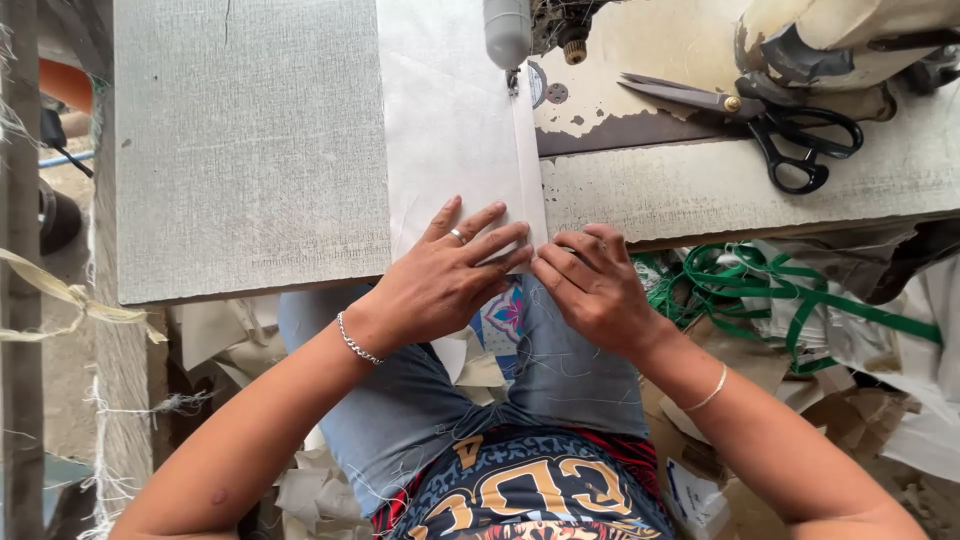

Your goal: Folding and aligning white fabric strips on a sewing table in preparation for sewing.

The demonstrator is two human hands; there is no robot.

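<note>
1. Right now my left hand (440, 280) lies open, flat on the white fabric panel (450, 130), just below the sewing machine needle (512, 80).
2. My right hand (595, 285) pinches its folded edge.
3. Loose pressing could let the fold drift sideways under the needle, I judge.

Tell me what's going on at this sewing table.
A seated person feeds a pale sheet of woven material under the sewing machine's presser foot. The left hand lies flat on the sheet; the right hand pinches its folded edge at the table's near edge. Black-handled scissors lie to the right.
</note>
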